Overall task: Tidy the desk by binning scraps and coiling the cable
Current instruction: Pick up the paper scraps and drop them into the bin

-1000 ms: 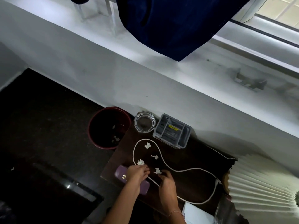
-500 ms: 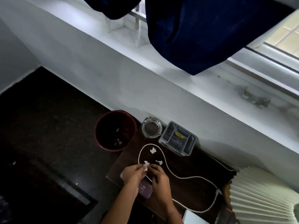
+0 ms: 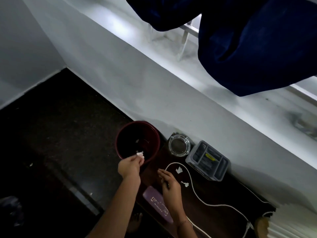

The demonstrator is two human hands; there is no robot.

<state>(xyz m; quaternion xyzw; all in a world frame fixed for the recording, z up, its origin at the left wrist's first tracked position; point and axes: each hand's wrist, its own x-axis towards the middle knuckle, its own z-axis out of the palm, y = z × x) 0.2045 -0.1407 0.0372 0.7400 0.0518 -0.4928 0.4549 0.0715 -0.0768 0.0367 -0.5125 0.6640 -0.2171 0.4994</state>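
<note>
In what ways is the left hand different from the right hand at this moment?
The left hand pinches a white paper scrap; the right hand is relaxed and holds nothing. The left hand is at the rim of the dark red bin; the right hand is above the desk, near the white cable. Both are bare.

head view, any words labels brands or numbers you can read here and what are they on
Purple case: pale lettering on its top, too blurred to read.
Yellow label inside the grey organiser tray: too small to read.
No other text shows, and nothing can be quoted.
</note>
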